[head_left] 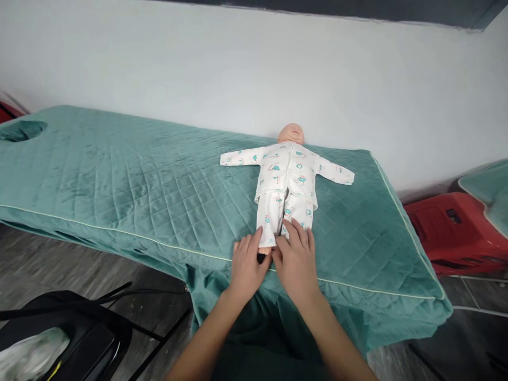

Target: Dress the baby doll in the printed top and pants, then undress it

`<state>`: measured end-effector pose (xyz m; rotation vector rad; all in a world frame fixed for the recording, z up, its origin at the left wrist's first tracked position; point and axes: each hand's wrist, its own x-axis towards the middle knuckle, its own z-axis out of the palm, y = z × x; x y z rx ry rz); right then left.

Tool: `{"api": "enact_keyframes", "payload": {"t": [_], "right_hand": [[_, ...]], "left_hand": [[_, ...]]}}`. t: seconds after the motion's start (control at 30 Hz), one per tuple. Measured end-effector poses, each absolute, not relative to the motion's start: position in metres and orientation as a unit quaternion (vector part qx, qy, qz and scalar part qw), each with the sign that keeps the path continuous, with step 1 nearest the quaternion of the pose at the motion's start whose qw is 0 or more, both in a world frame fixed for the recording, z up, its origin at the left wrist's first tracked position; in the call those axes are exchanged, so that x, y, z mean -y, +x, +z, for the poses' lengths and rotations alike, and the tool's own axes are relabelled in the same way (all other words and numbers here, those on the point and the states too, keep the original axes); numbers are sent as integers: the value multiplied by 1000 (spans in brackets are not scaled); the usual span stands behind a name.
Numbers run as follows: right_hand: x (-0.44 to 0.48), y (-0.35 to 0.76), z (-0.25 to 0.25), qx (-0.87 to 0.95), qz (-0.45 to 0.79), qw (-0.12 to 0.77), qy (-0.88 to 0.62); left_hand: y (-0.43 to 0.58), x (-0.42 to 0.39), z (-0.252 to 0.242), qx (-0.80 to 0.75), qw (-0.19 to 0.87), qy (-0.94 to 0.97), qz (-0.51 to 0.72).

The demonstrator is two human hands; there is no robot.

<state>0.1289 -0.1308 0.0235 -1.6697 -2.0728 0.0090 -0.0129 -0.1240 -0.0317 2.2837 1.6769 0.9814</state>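
A baby doll (291, 133) lies on its back on a green quilted bed cover (170, 180), head toward the wall. It wears a white printed jacket (281, 166), sleeves spread out to both sides, and matching trousers (270, 214). My left hand (248, 267) is closed at the hem of the left-hand trouser leg, beside a bare doll foot that shows below it. Over the lower part of the other leg curls my right hand (296, 259), its fingers on the cloth and its thumb near the foot. The second foot is hidden under that hand.
A white wall (238, 69) runs behind the bed. Right of the bed stands a red plastic stool (456, 227). At the lower left is a black chair (79, 328) with a plastic bag (35, 354) on it. The bed has a face hole (24, 130) at its left end.
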Motion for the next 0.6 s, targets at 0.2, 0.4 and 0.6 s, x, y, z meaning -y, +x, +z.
{"api": "enact_keyframes", "payload": {"t": [0.2,0.4,0.6], "right_hand": [[139,134,25,770,20,239,-591],[144,137,21,770,25,247,-588],[144,139,19,765,28,255,-591]], "left_hand": [[-13,125,-29,-532,16,776,337],[-16,127,-31,-535,20,778,327],[-21,132,-32,-522,82,763,372]]}}
